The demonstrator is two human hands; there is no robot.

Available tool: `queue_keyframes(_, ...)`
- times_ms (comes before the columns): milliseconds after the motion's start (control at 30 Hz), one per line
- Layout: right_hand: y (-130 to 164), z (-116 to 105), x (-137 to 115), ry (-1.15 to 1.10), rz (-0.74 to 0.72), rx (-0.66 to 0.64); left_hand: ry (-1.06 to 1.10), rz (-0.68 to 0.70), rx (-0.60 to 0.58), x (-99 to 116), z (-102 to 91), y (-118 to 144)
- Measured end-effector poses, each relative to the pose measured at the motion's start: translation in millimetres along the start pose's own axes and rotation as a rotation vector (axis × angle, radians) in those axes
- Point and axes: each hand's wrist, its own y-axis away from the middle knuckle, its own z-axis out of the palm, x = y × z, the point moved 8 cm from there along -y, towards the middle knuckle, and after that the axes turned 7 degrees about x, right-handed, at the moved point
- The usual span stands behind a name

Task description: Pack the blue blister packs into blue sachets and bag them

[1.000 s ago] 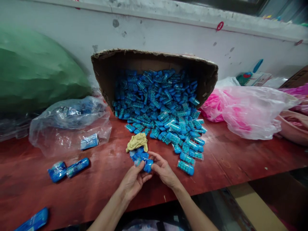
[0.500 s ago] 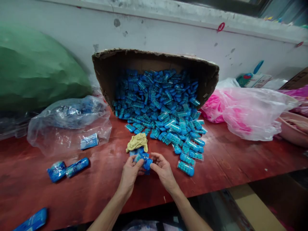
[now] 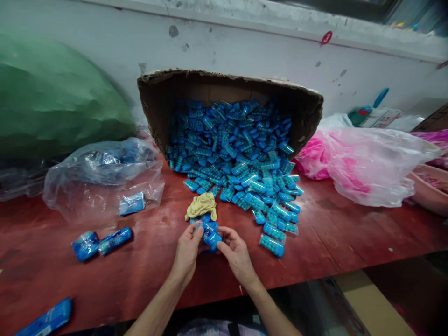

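Between my two hands is a shiny blue plastic packet [image 3: 212,238], held a little above the table. My left hand [image 3: 187,247] pinches its left end with thumb and fingers. At the right end, my right hand [image 3: 238,254] grips it between thumb and fingertips. Just behind the packet lies a crumpled pale yellow cloth or glove [image 3: 202,206], with more blue wrapping under its front edge. Small clear packs of blue-green beads with blue ends [image 3: 259,186] spill toward my right hand from a tipped cardboard box [image 3: 149,107].
Blue wrapped packets [image 3: 115,239] lie left on the red table [image 3: 147,289], another [image 3: 49,319] near its front edge. A clear plastic bag [image 3: 101,172] and a large green sack [image 3: 56,98] are behind. At right are a pink-white bag [image 3: 371,163] and a pink basin [image 3: 427,191].
The blue packet has turned between my fingers, and now shows a longer smooth blue side. Both hands stay close together in nearly the same place. The view has shifted slightly.
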Motion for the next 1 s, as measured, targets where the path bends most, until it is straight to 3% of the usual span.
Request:
queue_keyframes(233, 9.2, -3.6, -22.7, 0.296, -0.260, 0.041, -0.013, -0.272, -0.205, -14.9, 13.2, 9.4)
queue_keyframes(333, 6.1, -6.3, -14.8, 0.173, -0.158, -0.012, 0.034, -0.337, -0.299, -19.4, 13.5, 10.2)
queue_keyframes(433, 4.2, 0.4, -8.7, 0.053, -0.046, -0.169, 0.095, -0.382, -0.374, -22.1, 14.9, 12.1)
queue_keyframes(567, 5.1, 2.9, -7.6, -0.007, 0.010, -0.247, 0.139, -0.361, -0.427, -22.2, 19.7, 16.3)
queue_keyframes(800, 4.5, -6.2, -3.1, 0.165, -0.092, -0.172, 0.165, -0.308, -0.324, -29.6, 20.2, 22.0)
queue_keyframes(1000, 6.6, -6.9, -8.3, 0.349, -0.261, -0.060, 0.167, -0.279, -0.105, -33.9, 14.9, 22.4)
